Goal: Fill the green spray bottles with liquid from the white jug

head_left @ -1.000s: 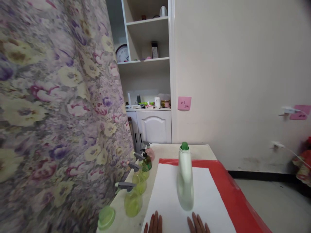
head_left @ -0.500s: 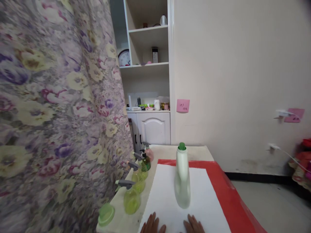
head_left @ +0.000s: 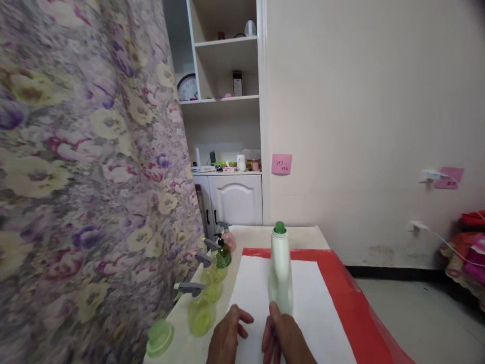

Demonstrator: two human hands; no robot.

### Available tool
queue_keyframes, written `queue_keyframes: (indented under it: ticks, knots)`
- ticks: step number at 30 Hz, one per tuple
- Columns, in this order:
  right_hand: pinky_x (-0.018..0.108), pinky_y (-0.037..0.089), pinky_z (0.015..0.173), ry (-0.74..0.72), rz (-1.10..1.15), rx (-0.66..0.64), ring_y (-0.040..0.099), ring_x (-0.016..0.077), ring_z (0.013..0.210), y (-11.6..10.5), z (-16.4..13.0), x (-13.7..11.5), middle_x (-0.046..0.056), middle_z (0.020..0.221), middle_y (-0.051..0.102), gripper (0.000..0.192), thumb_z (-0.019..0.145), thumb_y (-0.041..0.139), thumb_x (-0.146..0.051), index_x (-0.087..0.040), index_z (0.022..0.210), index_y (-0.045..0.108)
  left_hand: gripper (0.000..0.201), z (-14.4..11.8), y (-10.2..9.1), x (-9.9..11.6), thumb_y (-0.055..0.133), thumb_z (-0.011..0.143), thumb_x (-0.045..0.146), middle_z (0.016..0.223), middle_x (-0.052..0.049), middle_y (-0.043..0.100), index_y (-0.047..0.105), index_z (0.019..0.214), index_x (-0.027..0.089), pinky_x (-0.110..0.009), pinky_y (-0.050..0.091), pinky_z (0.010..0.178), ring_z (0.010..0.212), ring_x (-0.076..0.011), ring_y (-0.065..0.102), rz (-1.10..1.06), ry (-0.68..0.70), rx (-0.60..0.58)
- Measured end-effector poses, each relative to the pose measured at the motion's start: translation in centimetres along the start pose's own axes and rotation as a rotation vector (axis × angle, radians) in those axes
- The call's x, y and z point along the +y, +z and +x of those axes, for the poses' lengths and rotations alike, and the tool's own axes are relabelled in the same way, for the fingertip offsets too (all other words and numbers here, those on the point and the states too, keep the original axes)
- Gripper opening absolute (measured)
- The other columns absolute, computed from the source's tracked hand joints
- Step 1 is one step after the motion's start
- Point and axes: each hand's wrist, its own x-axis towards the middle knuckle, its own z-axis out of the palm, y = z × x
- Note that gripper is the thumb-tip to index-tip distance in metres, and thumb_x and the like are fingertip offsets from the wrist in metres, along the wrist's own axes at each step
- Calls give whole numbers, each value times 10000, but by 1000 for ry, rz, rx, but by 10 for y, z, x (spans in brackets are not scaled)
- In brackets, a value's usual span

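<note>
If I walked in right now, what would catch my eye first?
Probably the tall pale green bottle with its green cap, upright on the white sheet, with the right hand at its base and the left hand beside it. Next, the flowered curtain filling the left, with spray bottles lined along it.

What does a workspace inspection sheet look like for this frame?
Surface: pale table bearing a red mat topped by a white sheet.
Things in hand: tall pale-green plastic bottle with green cap, upright on the sheet.
Clutter: row of yellow-green spray bottles along the table's left edge; green lid.
Hands: left hand resting on the sheet, empty; right hand at the bottle's base, contact unclear.
Cables: white cord from a wall plug.
Surroundings: floral curtain, white shelf unit, pink note.
</note>
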Motion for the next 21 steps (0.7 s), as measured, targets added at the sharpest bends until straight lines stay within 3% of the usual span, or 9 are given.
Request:
queue_keyframes:
  ticks: [4, 8, 16, 21]
  knots:
    - [200, 272, 318, -30, 116, -15, 449, 88, 260, 3, 9, -24, 28, 317, 522, 856, 780, 95, -820, -175, 416, 525, 888, 3, -24, 36, -54, 833, 700, 658, -43, 692, 680, 692, 221, -320, 457, 617, 656, -192, 617, -131, -26, -71]
    - [195, 257, 299, -41, 134, -16, 457, 91, 247, 6, 15, -36, 12, 293, 478, 872, 759, 66, -836, -178, 396, 508, 914, 7, -28, 49, -86, 812, 717, 658, -49, 690, 652, 624, 211, -302, 414, 565, 574, -166, 569, -178, -39, -59]
    - [193, 219, 306, -28, 120, 5, 419, 80, 228, 3, 17, -40, 2, 261, 440, 841, 800, 91, -803, -187, 379, 482, 855, 11, -30, 50, 0, 850, 706, 412, -4, 527, 642, 560, 221, -305, 403, 559, 476, -169, 510, -136, -55, 4]
    - [192, 232, 301, 6, 119, 9, 400, 73, 220, 3, 22, -33, 17, 263, 467, 851, 801, 74, -801, -186, 375, 481, 879, 14, -26, 41, -41, 844, 700, 440, -14, 569, 628, 533, 222, -310, 414, 572, 460, -164, 508, -89, -66, 6]
